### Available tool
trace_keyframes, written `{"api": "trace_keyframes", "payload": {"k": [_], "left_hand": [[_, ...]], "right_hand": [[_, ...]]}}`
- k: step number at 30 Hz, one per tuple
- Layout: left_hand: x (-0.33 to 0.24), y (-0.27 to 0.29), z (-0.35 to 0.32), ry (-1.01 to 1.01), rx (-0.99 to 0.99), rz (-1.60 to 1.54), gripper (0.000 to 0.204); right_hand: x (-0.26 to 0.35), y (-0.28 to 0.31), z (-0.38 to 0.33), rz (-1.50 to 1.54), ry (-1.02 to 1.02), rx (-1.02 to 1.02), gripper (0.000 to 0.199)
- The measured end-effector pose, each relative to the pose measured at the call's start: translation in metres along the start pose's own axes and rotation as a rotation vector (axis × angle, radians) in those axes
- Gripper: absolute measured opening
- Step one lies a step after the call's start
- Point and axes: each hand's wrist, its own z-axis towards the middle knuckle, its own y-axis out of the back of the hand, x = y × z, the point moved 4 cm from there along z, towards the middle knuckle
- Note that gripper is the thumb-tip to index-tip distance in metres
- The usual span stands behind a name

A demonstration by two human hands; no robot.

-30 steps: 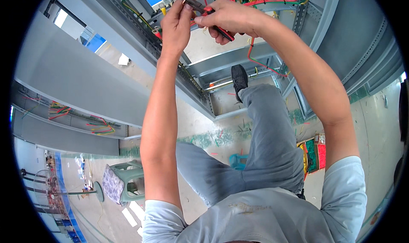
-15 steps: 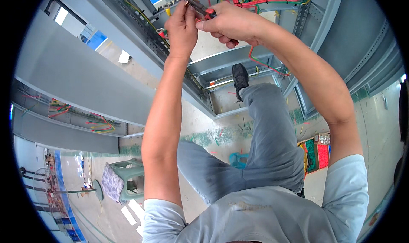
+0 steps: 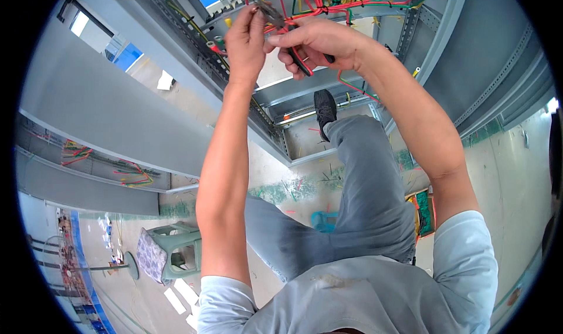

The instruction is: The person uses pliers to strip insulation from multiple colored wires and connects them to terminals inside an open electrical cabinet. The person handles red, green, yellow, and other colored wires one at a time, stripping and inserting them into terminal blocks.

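Note:
My right hand [image 3: 328, 44] holds pliers [image 3: 301, 58] with red and black handles, the handles spread apart in the fingers. Their metal jaws point up and left, to the fingertips of my left hand [image 3: 246, 45]. That hand is closed in a pinch; what it grips is too small and hidden to name. Both hands are raised inside a grey metal cabinet frame [image 3: 275, 94], below a bundle of red wires [image 3: 352, 7] tied with black ties. Beside my left wrist, a red-sleeved cable end [image 3: 216, 48] sticks out by the perforated upright.
A grey panel [image 3: 117, 99] stands at left, another cabinet side [image 3: 498, 70] at right. My shoe [image 3: 325, 108] is by the frame's lower rail. Behind are a green stool [image 3: 182, 252], a small blue stool [image 3: 324, 221] and a box of coloured parts [image 3: 427, 211]. Wire scraps litter the floor.
The pliers' handles have spread and now show more below my right hand, whose fingers have shifted on them. My right arm has come slightly inward. The view has shifted a little.

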Motion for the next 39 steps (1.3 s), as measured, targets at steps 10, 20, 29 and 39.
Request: {"api": "trace_keyframes", "payload": {"k": [10,20,29,39], "left_hand": [[-0.008,0.000,0.016,-0.001,0.059,-0.072,0.028],[-0.011,-0.006,0.016,-0.029,0.028,0.038,0.026],[-0.010,-0.004,0.012,-0.047,-0.085,0.180,0.022],[-0.006,-0.006,0.007,-0.013,-0.105,-0.007,0.022]], "right_hand": [[0.000,0.008,-0.010,-1.222,0.410,-0.650,0.027],[0.020,-0.004,-0.007,-1.467,0.512,-0.946,0.028],[0.027,-0.006,-0.001,-1.537,0.506,-0.859,0.026],[0.020,0.010,0.027,-0.874,0.157,-0.389,0.020]]}}
